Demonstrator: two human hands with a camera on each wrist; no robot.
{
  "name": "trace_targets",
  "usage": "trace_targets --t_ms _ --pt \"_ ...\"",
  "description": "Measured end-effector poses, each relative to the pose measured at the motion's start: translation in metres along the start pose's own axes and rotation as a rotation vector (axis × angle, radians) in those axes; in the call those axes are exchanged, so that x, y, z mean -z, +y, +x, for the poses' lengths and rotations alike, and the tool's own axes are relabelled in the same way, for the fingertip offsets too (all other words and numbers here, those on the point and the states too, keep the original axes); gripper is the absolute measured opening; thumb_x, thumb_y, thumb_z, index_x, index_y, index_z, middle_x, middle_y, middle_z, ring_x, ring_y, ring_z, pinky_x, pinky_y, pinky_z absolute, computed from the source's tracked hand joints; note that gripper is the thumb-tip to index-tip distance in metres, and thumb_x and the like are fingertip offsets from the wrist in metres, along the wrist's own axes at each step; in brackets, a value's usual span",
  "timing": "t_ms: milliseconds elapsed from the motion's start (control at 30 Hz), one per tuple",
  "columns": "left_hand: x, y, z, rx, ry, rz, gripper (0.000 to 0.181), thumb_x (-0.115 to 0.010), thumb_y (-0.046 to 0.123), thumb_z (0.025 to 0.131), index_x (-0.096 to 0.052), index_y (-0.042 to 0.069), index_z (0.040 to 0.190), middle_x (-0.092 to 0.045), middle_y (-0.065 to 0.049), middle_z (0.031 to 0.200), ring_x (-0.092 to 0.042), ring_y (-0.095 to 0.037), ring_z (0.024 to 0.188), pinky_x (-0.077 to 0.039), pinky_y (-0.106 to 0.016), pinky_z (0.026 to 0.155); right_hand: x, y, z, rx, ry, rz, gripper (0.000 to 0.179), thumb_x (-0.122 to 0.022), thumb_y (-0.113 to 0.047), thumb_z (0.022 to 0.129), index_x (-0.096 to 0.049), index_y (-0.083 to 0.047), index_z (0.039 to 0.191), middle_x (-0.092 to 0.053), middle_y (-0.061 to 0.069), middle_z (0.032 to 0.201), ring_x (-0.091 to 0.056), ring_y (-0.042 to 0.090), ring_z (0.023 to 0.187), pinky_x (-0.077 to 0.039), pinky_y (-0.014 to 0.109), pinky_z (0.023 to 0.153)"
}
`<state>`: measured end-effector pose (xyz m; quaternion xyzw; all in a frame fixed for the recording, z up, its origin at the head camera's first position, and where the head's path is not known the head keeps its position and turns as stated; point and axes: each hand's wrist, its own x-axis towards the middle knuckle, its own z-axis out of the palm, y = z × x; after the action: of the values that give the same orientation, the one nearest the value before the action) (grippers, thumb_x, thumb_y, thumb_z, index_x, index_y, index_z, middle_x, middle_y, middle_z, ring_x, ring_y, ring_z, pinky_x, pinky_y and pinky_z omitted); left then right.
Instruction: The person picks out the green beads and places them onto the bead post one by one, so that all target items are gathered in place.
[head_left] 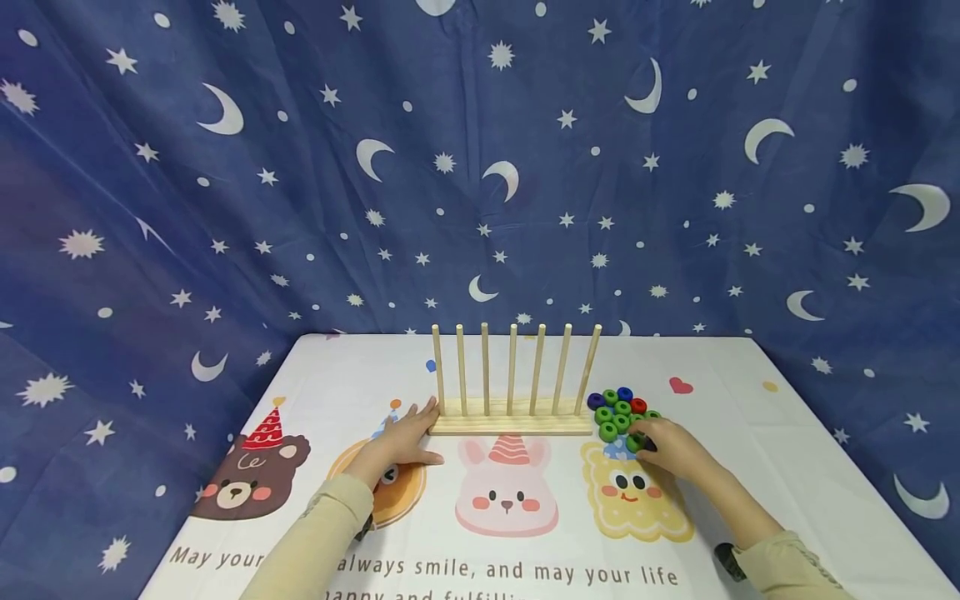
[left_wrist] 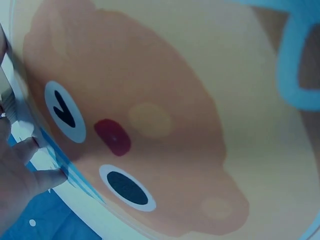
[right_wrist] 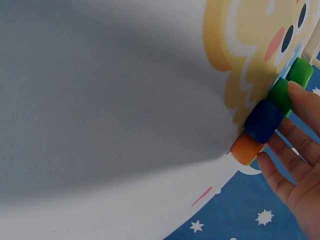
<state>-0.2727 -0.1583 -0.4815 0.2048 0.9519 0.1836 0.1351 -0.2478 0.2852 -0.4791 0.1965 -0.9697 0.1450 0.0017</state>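
Note:
A wooden rack (head_left: 510,427) with several upright pegs stands on the table; no beads show on its pegs. My left hand (head_left: 401,437) lies spread on the cloth, fingertips against the rack's left end. To the rack's right is a cluster of ring-shaped beads (head_left: 609,432), mostly green, with a red bead (head_left: 638,406) and a blue bead (head_left: 625,393). At its near edge, my right hand (head_left: 671,446) touches the beads. In the right wrist view the thumb rests on a green bead (right_wrist: 281,95); other fingers extend beside a dark blue bead (right_wrist: 264,121) and an orange bead (right_wrist: 246,149).
A white tablecloth (head_left: 510,492) with printed cartoon animals and lettering covers the table. Behind it and at both sides hangs a blue curtain (head_left: 420,200) with moons and stars.

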Motion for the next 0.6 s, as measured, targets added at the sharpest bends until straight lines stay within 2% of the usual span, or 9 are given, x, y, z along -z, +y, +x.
trace_targets --t_ms 267,600 --pt "-0.0059 -0.0058 0.0035 0.002 0.005 -0.008 0.096 -0.076 0.04 0.077 -0.025 0.003 0.149 -0.017 -0.018 0.157 -0.02 -0.049 0.139 -0.016 -0.077 0.1 -0.0066 0.0017 0.0013 -0.002 -0.004 0.006 0.03 -0.076 -0.002 0.073 -0.067 0.0 0.102 -0.069 0.014 0.1 -0.064 0.035 0.097 -0.052 0.049 0.085" --pt "-0.001 -0.0029 0.0025 0.021 -0.003 -0.003 0.096 -0.075 0.04 0.077 -0.024 0.003 0.149 -0.016 -0.017 0.157 -0.018 -0.047 0.14 -0.013 -0.075 0.103 -0.005 0.0019 0.0029 0.006 0.005 0.012 0.03 -0.075 -0.001 0.074 -0.066 0.001 0.103 -0.069 0.015 0.101 -0.063 0.036 0.098 -0.051 0.051 0.086"
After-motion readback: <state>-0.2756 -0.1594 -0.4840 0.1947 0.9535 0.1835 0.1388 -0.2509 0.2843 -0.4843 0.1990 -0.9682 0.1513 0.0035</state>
